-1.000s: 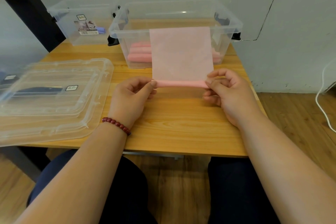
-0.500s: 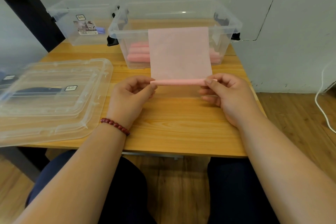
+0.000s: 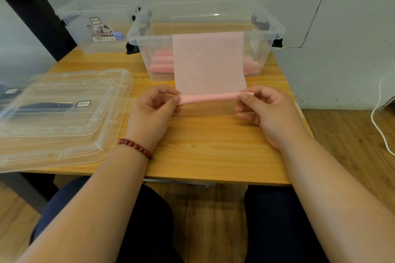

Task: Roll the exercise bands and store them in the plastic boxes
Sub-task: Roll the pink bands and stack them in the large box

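Note:
A thin pink exercise band [image 3: 208,62] hangs over the front rim of a clear plastic box [image 3: 271,30], and its near end is wound into a tight pink roll [image 3: 209,98]. My left hand [image 3: 152,111] pinches the roll's left end. My right hand [image 3: 267,109] pinches its right end. Both hold the roll just above the wooden table [image 3: 203,151]. Several finished pink rolls [image 3: 161,64] lie inside the box, partly hidden behind the hanging band.
A second, smaller clear box [image 3: 96,25] stands at the back left. Two clear lids [image 3: 62,113] lie stacked at the left of the table. A white cable [image 3: 379,121] hangs by the wall on the right. My knees sit under the table's front edge.
The roll has grown a little thicker as both hands turn it, and the flat part of the band is slightly shorter. My hands have stayed in nearly the same spot.

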